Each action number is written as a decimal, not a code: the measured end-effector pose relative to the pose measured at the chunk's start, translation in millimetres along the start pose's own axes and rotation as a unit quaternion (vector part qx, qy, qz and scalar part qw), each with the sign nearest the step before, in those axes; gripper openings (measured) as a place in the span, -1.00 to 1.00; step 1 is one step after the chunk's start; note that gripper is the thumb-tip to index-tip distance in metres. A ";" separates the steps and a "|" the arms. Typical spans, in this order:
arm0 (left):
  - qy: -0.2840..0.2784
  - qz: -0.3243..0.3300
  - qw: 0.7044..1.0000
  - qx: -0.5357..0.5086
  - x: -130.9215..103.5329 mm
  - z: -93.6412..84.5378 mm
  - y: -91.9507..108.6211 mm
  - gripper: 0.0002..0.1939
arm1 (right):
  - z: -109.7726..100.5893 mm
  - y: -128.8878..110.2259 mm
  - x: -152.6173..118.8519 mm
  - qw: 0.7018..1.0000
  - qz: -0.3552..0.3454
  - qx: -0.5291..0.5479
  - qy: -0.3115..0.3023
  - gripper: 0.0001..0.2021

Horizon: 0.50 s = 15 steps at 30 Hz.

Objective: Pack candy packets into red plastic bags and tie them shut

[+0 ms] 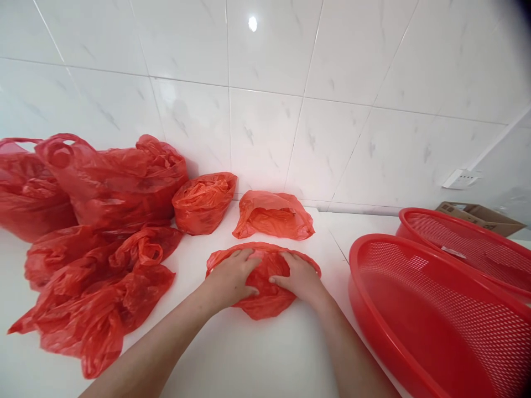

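Observation:
Directly before me a red plastic bag (265, 312) lies spread on the white table, its mouth facing up. My left hand (234, 278) rests on the bag's left side with the fingers spread. On the right side of the same bag lies my right hand (301, 278), its fingers also apart and pointing inward. Neither hand is closed around the plastic. Just behind sits another red plastic bag (274, 214), slumped with its opening toward me. What lies under my palms is hidden.
Crumpled red bags (95, 287) are heaped at left, with full-looking red bags (120, 182) behind them. A small rounded red bag (205, 204) stands by the tiled wall. Two red perforated baskets fill the right side, the nearer basket (373, 243) close to my arm. A cardboard box (483, 215) sits behind.

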<state>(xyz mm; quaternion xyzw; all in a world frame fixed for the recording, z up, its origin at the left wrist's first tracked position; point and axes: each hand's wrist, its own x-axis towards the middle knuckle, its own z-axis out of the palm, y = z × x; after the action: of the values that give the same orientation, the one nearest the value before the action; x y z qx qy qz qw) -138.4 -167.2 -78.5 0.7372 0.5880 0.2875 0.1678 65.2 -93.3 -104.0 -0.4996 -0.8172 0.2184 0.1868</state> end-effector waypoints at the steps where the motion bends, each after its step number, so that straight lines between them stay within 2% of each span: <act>1: -0.023 -0.009 0.999 0.032 0.7 1.0 -4.6 -0.34 | 0.1 2.7 0.9 1.000 0.003 0.008 -0.014 -0.27; 4: -0.034 -0.053 0.998 0.009 0.9 3.6 -18.1 -0.17 | -0.2 10.6 4.2 0.999 0.013 0.040 -0.031 -0.24; 8: -0.004 -0.082 0.995 -0.049 -1.5 4.0 -28.9 -0.15 | -1.7 15.5 7.7 0.994 0.019 0.108 0.006 -0.37; 10: 0.044 -0.039 0.997 -0.046 -2.8 3.4 -28.7 -0.29 | -1.8 15.5 9.0 0.988 0.018 0.146 0.049 -0.56; 12: 0.088 0.045 0.995 -0.013 -4.2 3.8 -24.3 -0.53 | -0.6 15.5 10.0 0.981 0.015 0.171 0.094 -0.68; 13: 0.096 0.086 0.992 0.010 -5.1 4.6 -20.8 -0.63 | 0.4 15.7 10.5 0.978 0.015 0.175 0.114 -0.69; 15: 0.072 0.150 0.985 0.049 -7.5 7.9 -12.2 -0.71 | 3.1 16.8 11.3 0.975 0.019 0.170 0.140 -0.68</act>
<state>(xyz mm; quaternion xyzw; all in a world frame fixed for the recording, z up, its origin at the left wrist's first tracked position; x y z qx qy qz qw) -144.0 -170.7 -93.5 0.8020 0.4945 0.3322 0.0436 71.1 -76.9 -114.8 -0.5014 -0.7243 0.2858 0.3773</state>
